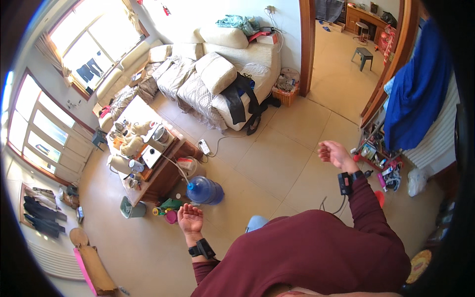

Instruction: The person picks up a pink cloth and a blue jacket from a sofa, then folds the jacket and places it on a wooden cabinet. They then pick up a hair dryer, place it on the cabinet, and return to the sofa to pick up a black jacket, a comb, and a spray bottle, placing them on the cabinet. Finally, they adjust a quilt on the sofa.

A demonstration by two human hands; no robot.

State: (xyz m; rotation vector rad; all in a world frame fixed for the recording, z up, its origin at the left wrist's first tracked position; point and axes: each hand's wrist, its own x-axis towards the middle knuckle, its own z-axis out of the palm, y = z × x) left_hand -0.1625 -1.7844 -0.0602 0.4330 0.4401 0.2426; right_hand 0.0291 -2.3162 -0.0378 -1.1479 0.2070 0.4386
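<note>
My left hand point(190, 219) is held palm up with nothing in it, its fingers loosely bent. In the picture it appears just below a blue water jug point(205, 190) on the floor; a tube runs from the jug's top to the table. My right hand point(335, 155) is raised over the tiled floor on the other side, also bare, fingers half curled. Nearest to it is a low rack point(373, 154) crowded with small bottles and other items. A black device is strapped to each wrist, and a cable hangs by the right one.
A table point(148, 185) holds a kettle point(118, 163), an electric tea stove point(152, 156) and cups. Below it are a bin point(133, 208) and a power strip point(203, 146) with a trailing cord. A sofa point(237, 100), a doorway and a blue towel point(417, 89) over a radiator surround the floor.
</note>
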